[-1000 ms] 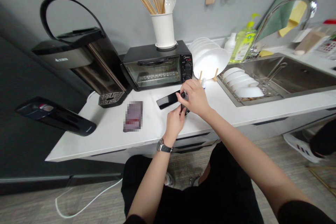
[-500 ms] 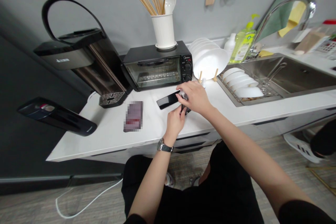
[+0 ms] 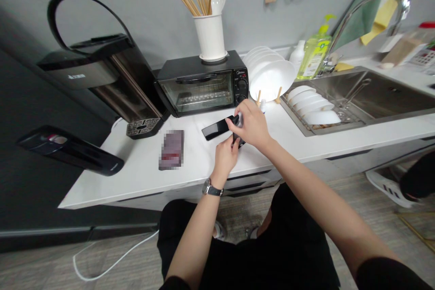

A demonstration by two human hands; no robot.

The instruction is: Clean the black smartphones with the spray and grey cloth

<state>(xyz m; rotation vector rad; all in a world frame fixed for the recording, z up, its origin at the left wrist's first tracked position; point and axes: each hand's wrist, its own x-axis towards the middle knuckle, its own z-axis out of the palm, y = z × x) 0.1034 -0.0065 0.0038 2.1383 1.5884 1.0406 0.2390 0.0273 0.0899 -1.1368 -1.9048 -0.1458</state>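
Observation:
My left hand, with a wristwatch on its wrist, is closed on a small dark object at the counter's middle. Most of that object is hidden by my fingers. My right hand is curled over the top of the same object, fingers pinched on its upper end. A long black glossy case lies flat on the white counter just left of both hands, its right end touching them. A small white bottle stands just behind my right hand.
A black toaster oven carries a white utensil holder. A black water dispenser stands at the left. A blurred dark card lies on the counter. White plates, a dish rack, a sink and a soap bottle are at the right.
My right hand has shifted slightly over the small object, its fingers turning at the object's top. My left hand has kept its grip in the same place.

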